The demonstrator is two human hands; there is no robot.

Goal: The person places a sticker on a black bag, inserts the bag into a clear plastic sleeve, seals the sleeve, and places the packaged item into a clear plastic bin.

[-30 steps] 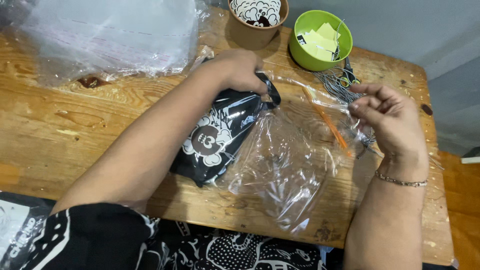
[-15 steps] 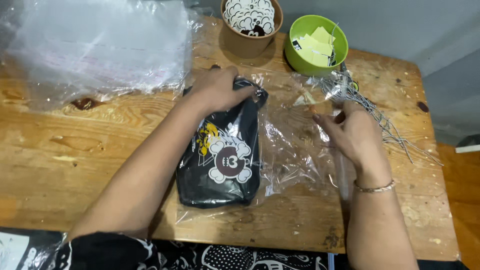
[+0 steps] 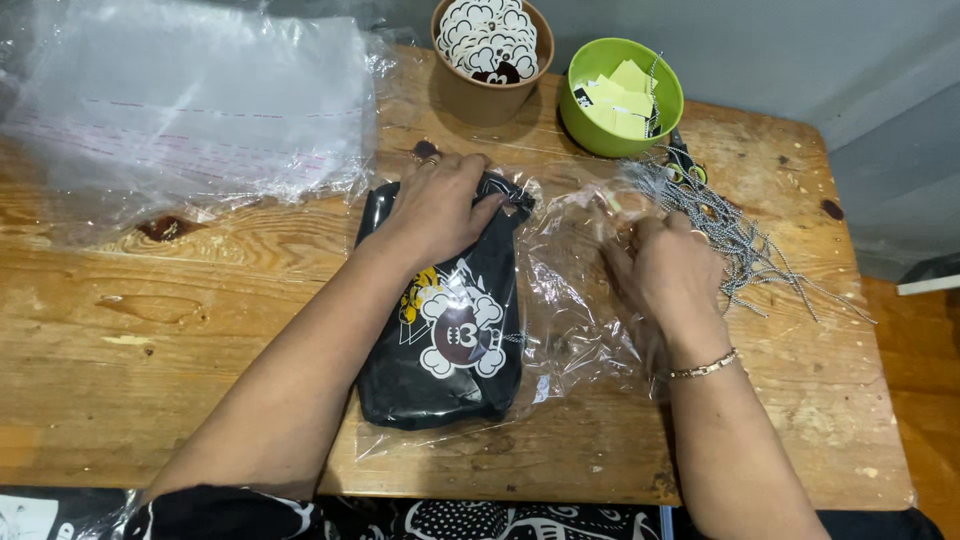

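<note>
Black pouch is lying on the table, mostly inside the clear bag; left hand is gripping its top, right hand is pinching the bag's unsealed mouth.

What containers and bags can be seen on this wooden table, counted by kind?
Round bowls: 2, a brown paper bowl and a green plastic bowl.
Black printed pouches: 1, the black printed pouch under the left hand.
Stacks of clear plastic bags: 1.
Total: 4.
</note>
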